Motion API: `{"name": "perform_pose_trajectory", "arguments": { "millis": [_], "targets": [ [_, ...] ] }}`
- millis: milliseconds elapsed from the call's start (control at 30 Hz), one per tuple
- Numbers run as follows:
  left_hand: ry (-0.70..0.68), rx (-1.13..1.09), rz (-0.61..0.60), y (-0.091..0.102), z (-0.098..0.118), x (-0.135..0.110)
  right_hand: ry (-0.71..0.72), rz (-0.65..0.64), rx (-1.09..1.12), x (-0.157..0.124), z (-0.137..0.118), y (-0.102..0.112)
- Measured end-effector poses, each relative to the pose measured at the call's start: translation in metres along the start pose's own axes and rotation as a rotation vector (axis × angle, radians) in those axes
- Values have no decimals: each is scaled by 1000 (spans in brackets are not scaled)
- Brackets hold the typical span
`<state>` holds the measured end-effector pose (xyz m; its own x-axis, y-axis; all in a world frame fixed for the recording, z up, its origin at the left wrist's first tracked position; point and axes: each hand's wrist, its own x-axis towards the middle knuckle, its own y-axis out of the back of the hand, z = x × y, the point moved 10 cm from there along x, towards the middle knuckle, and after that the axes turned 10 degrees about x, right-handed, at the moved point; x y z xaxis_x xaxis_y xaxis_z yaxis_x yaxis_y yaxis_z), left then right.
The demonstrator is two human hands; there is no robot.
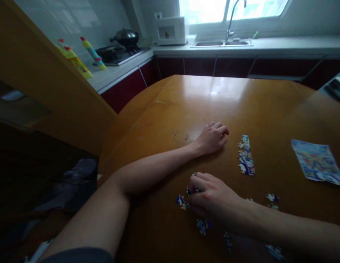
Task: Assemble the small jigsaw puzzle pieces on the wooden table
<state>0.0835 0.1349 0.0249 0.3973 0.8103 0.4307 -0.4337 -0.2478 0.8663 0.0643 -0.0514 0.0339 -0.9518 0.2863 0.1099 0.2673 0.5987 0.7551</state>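
My left hand [212, 138] rests on the round wooden table [202, 98] with its fingers curled under loosely, holding nothing that I can see. My right hand [213, 199] lies nearer to me, its fingers bent down and pinched on small jigsaw pieces [183, 202]. More loose pieces [203, 225] lie scattered around that hand. A joined strip of pieces [245, 156] lies to the right of my left hand. A printed picture sheet [317, 162] lies at the table's right side.
Behind the table runs a kitchen counter with a sink and tap [223, 42], a microwave [170, 31], a wok on a stove [126, 38] and cleaning bottles [76, 62]. A wooden panel [35, 73] stands on the left. Crumpled cloth [76, 179] lies low at the left.
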Motion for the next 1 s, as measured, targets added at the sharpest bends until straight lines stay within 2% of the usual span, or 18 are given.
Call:
{"name": "perform_pose_trajectory", "arguments": {
  "millis": [100, 200, 367, 467, 567, 700, 800, 900, 1000],
  "targets": [
    [-17, -11, 1, -2, 2, 1, -34, -61, -19, 3, 4, -10],
    [-23, -7, 7, -3, 2, 1, -34, -55, 8, 3, 5, -14],
    [-44, -11, 19, 0, 4, 1, -49, -23, 97, 0, 6, -7],
    [-39, -12, 5, 2, 5, 2, -33, 59, 184, -6, 7, 15],
    [-27, -19, -11, 3, 3, 3, -38, 250, 259, -20, 24, 55],
    [-27, -32, -16, 3, 2, 4, -34, 559, 286, -56, 72, 115],
    [-60, -20, -15, 4, 6, 3, -169, 745, 199, -92, 120, 148],
    [-157, -15, -65, 1, 18, 0, -316, 818, 153, -121, 156, 162],
    [-265, -22, -121, -3, 32, -4, -384, 807, 159, -131, 173, 161]
  ]
}}
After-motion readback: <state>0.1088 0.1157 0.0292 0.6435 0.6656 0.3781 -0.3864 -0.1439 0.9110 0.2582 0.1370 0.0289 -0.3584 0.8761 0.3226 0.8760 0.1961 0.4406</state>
